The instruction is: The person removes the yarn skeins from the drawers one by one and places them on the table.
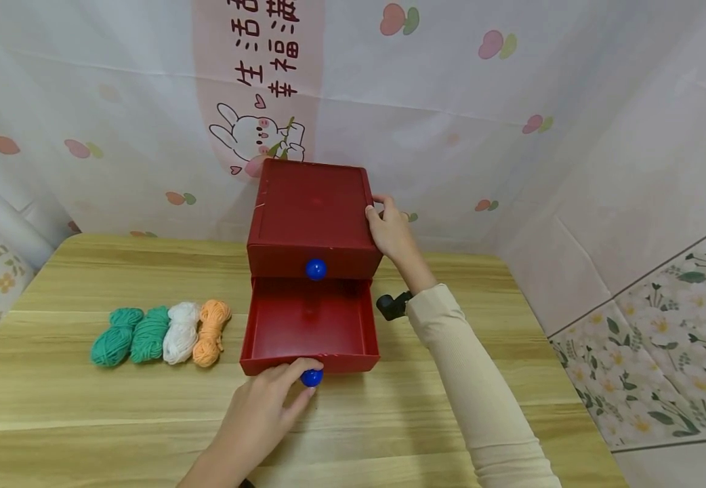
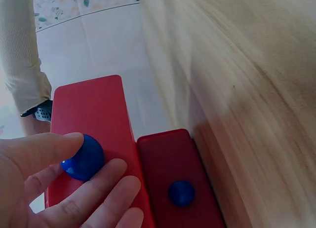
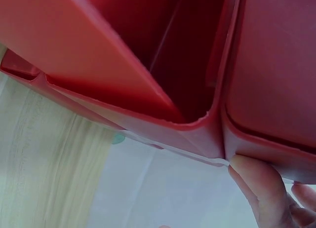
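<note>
A red drawer cabinet [image 1: 316, 203] stands against the curtain with a middle drawer [image 1: 313, 325] pulled out, its inside bare. My left hand [image 1: 261, 407] pinches that drawer's round blue knob [image 1: 312, 377] between thumb and fingers; in the left wrist view the fingers surround the knob [image 2: 86, 161]. Above it, the top drawer is closed and has its own blue knob [image 1: 316, 269]. A lower closed front [image 2: 173, 164] with a blue knob shows close to the table in the left wrist view. My right hand [image 1: 392, 230] rests against the cabinet's upper right edge; its thumb [image 3: 259, 178] touches the red side.
On the wooden table [image 1: 146, 413], left of the cabinet, lie two green yarn skeins [image 1: 150, 333], a white one [image 1: 181, 332] and an orange one [image 1: 211, 332]. A printed curtain [image 1: 438, 135] hangs behind the cabinet, and a tiled wall [image 1: 652, 339] rises at the right.
</note>
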### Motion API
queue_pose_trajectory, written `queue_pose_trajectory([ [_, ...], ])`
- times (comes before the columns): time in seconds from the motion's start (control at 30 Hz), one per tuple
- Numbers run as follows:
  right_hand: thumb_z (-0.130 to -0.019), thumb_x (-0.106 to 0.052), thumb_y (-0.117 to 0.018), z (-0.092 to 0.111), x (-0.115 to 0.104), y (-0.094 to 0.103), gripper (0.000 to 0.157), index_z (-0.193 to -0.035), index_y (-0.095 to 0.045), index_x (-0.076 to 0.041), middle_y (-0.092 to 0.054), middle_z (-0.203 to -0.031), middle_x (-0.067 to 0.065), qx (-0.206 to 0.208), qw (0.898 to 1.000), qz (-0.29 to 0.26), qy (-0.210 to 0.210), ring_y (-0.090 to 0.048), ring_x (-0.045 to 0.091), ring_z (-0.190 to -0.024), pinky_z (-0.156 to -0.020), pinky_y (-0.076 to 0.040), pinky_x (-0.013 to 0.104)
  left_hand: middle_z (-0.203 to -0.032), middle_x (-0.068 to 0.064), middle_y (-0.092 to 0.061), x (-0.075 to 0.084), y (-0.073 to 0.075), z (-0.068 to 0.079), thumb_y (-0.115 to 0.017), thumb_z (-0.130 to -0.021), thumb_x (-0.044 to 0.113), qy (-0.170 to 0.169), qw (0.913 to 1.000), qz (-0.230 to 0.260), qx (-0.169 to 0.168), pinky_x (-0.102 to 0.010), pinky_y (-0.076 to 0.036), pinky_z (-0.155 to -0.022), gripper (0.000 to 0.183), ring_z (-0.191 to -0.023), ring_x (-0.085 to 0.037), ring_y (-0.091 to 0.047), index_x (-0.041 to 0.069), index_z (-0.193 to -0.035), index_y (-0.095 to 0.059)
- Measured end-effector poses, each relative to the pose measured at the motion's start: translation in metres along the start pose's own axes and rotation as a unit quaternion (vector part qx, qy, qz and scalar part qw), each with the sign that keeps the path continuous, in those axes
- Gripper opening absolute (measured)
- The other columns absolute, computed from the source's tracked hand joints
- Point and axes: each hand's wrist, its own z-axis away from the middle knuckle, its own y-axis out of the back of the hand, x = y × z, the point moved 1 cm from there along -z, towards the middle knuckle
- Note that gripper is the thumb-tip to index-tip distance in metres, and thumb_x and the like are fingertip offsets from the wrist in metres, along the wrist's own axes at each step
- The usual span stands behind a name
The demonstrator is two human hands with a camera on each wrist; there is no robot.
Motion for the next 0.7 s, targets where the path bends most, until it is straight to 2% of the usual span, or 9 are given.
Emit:
queue_pose_trajectory([
  [0.27,-0.101,-0.034,-0.033,0.000,0.000,0.001,0.049,-0.144,-0.029,-0.012,-0.058,-0.112,0.015,-0.002,1.000,-0.004,0.001,-0.059,0.027,-0.095,-0.081,-0.050,0.041,-0.082,0.011,-0.067,-0.001,0.003,-0.011,-0.076,-0.077,0.026,0.032,0.9994,0.002,0.013,-0.016,-0.034,-0.048,0.031,-0.053,-0.001,-0.040,0.032,-0.104,-0.061],
  [0.5,-0.101,-0.033,-0.032,0.001,0.001,0.001,0.049,-0.144,-0.029,-0.011,-0.058,-0.112,0.016,-0.003,1.000,-0.004,0.001,-0.060,0.027,-0.094,-0.080,-0.050,0.041,-0.073,0.013,-0.063,-0.005,0.003,-0.020,-0.075,-0.077,0.026,0.032,0.9992,0.019,0.015,-0.018,-0.028,-0.043,0.027,-0.046,-0.002,-0.033,0.030,-0.101,-0.062],
  [0.7,-0.100,-0.034,-0.033,0.001,0.001,0.000,0.049,-0.144,-0.030,-0.011,-0.059,-0.112,0.016,0.002,1.000,0.000,0.002,-0.060,0.027,-0.095,-0.080,-0.050,0.042,-0.072,0.012,-0.063,-0.007,0.004,-0.025,-0.075,-0.077,0.026,0.042,0.9987,0.029,0.005,-0.018,-0.032,-0.045,0.024,-0.052,-0.001,-0.041,0.029,-0.099,-0.065],
])
